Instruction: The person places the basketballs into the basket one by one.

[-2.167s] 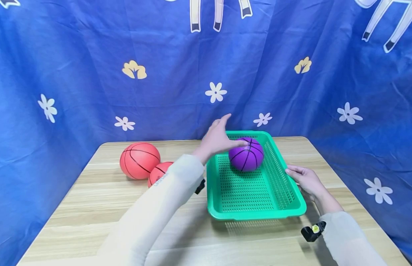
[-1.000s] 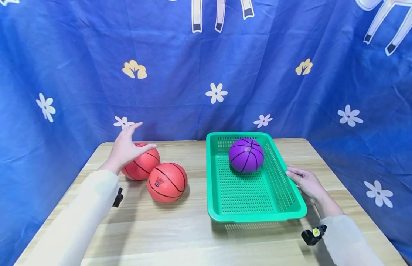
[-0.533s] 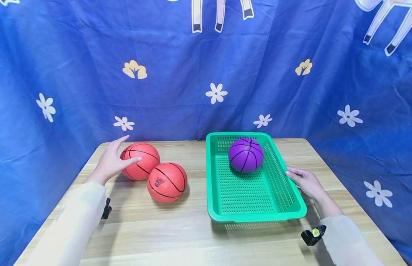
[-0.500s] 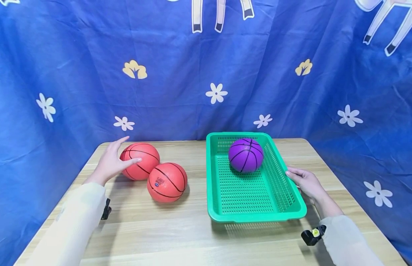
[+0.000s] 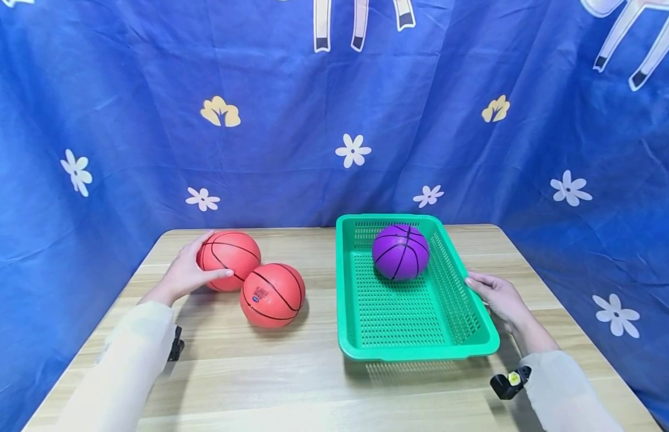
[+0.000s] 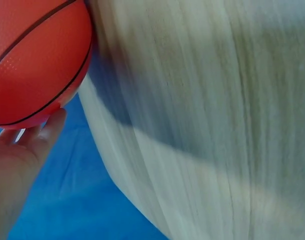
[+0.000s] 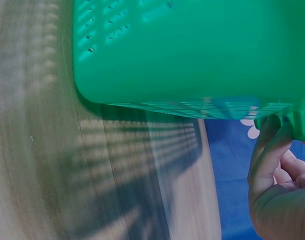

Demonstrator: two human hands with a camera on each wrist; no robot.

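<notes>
In the head view my left hand (image 5: 185, 273) is at the left side of the rear red toy basketball (image 5: 230, 259). Its fingers lie along the ball's left edge, with the thumb across the front; the left wrist view shows fingertips (image 6: 55, 122) against the ball. A second red toy basketball (image 5: 272, 295) sits just in front and to the right. My right hand (image 5: 501, 298) grips the right rim of a green plastic basket (image 5: 415, 353); in the right wrist view, fingers (image 7: 267, 150) bend at the rim. A purple toy basketball (image 5: 401, 252) rests inside the basket, towards its back.
The wooden table (image 5: 269, 378) carries the balls and basket. A blue patterned curtain (image 5: 280, 168) hangs close behind its back edge and along both sides. Black wrist-camera mounts (image 5: 509, 382) stick out from the sleeves.
My left hand has moved from above the basket leftward to the rear red ball, then lowered against it. The right hand stays at the basket rim. The balls have kept their places.
</notes>
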